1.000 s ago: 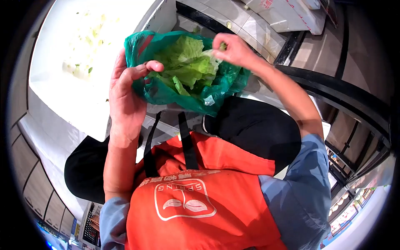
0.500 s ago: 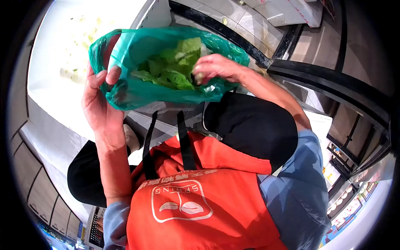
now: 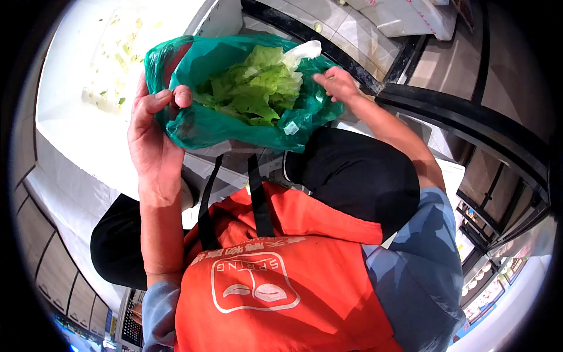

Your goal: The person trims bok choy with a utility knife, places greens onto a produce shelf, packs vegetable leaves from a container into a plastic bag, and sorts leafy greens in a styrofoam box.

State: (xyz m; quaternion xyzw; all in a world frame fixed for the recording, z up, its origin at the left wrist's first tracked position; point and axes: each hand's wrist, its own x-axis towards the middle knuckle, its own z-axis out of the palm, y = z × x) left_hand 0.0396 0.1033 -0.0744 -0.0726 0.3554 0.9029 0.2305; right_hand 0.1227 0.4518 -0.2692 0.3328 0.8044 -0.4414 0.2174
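A green plastic bag hangs with its mouth wide above my lap. Inside it lies a clump of leafy lettuce, one pale stem end sticking up past the far rim. My left hand holds the bag's left rim, thumb and fingers closed over the plastic. At the right end of the bag is my right hand, its fingers curled at the rim and apart from the lettuce. The fingertips seem to pinch the plastic there.
A white foam box with scattered leaf scraps stands at the left. Black metal frame bars cross the right side. A white bag sits on the tiled floor at the top right. My knees are below the bag.
My right hand has drawn off the lettuce to the bag's right rim. The lettuce sits higher, its pale stem showing. My left hand and the bag's left end have shifted right.
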